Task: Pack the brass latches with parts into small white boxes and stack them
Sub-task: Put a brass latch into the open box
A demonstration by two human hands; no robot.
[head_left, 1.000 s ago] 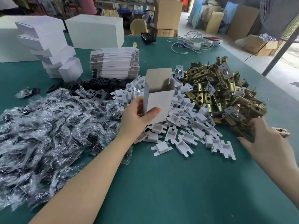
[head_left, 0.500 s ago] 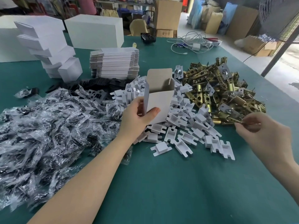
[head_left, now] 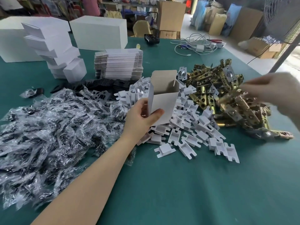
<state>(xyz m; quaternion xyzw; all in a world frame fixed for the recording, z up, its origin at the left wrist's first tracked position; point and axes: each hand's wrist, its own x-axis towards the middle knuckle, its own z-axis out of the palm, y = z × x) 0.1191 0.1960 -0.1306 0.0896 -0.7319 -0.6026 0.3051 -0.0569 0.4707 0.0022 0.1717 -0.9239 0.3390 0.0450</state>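
My left hand (head_left: 139, 117) grips a small white box (head_left: 164, 103), upright with its top flaps open, above the pile of white plastic parts (head_left: 186, 127). My right hand (head_left: 274, 93) is blurred by motion over the heap of brass latches (head_left: 211, 88). Its curled fingers hold one brass latch (head_left: 228, 98), lifted off the heap to the right of the box. A stack of closed small white boxes (head_left: 53, 47) stands at the back left.
Clear bags of dark hardware (head_left: 48, 127) cover the left of the green table (head_left: 178, 184). Flat unfolded boxes (head_left: 118, 64) are stacked behind the parts, with black pieces (head_left: 100, 83) in front of them. Two large white cartons (head_left: 99, 34) and cables (head_left: 194, 44) lie at the back.
My right hand pinched a latch at the near edge of the brass heap, then rose up and back with it. My left hand and the box stayed put.
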